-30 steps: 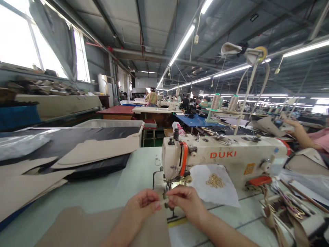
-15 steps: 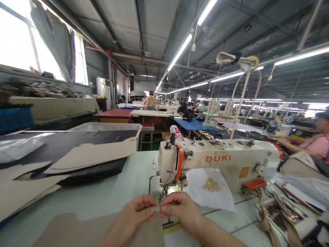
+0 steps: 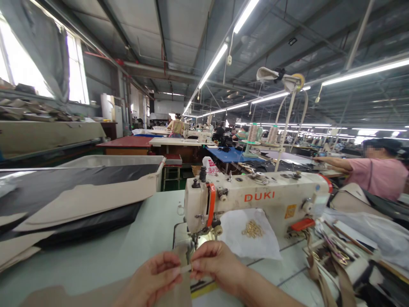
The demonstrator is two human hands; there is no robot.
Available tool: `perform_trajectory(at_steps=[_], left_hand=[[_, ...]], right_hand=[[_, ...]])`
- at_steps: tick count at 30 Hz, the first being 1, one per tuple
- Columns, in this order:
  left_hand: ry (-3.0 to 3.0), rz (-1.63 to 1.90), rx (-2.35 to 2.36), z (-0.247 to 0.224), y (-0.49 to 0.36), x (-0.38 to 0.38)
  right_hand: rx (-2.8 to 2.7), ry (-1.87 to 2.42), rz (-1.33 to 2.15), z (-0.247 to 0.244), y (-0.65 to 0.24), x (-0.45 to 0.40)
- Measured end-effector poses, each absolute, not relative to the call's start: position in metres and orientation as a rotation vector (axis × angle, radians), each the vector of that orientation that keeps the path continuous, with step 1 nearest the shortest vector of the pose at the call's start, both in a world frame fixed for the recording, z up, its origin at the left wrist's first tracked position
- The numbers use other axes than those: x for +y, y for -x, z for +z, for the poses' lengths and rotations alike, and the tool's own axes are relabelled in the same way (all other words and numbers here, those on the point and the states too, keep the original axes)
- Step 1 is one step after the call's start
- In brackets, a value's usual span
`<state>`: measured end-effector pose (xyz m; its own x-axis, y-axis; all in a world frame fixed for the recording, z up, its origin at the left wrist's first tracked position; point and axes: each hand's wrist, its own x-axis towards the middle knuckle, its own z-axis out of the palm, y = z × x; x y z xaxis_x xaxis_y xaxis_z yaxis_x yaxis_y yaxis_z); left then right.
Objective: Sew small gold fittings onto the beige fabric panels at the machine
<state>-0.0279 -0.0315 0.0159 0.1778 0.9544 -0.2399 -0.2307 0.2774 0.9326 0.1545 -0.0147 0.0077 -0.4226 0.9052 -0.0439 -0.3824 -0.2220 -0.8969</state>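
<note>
My left hand [image 3: 156, 273] and my right hand [image 3: 219, 264] meet just in front of the needle area of a white sewing machine [image 3: 275, 213]. Between their pinched fingertips runs a short pale strip [image 3: 185, 269], its left end in the left fingers. At its right end, a small gold-coloured piece [image 3: 191, 266] shows in the pinch of my right thumb and fingers; its exact shape is too small to tell. Under the left hand lies a beige panel [image 3: 177, 294], partly covered by my wrist. Right of the needle, a white cloth [image 3: 233, 230] bears a pile of small gold-coloured metal pieces [image 3: 253, 229].
Beige cut panels [image 3: 86, 200] lie over black sheet material [image 3: 96, 228] at the left, beside a pale bin [image 3: 159, 175]. At the right are a box [image 3: 348, 266] of tools and straps and a clear plastic sheet [image 3: 380, 234]. A person in pink [image 3: 373, 175] sits beyond.
The view has swung right, so the scene sits further left. My fingertips have drawn slightly apart, showing the pale strip and gold-coloured piece. The person in pink appears more fully, arm stretched out.
</note>
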Motion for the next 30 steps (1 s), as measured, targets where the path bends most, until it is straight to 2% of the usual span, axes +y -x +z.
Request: perform_trajectory(at_steps=[10, 17, 21, 25, 30], left_hand=[[-0.894, 1.081, 1.102, 0.02, 0.022, -0.037], [-1.043, 1.04, 1.151, 0.02, 0.027, -0.029], [-1.091, 1.013, 1.139, 0.018, 0.028, -0.026], [-0.888, 1.054, 1.109, 0.021, 0.025, -0.03], [-0.796, 0.999, 1.026, 0.027, 0.023, -0.042]], right_hand=[[-1.111, 0.735, 1.776, 0.007, -0.151, -0.016], [-1.24, 0.843, 1.444, 0.003, -0.143, -0.019], [-1.185, 0.877, 1.571, 0.006, -0.135, -0.019], [-1.139, 0.934, 1.715, 0.02, -0.134, -0.018], [-1.034, 0.825, 1.772, 0.019, -0.135, -0.019]])
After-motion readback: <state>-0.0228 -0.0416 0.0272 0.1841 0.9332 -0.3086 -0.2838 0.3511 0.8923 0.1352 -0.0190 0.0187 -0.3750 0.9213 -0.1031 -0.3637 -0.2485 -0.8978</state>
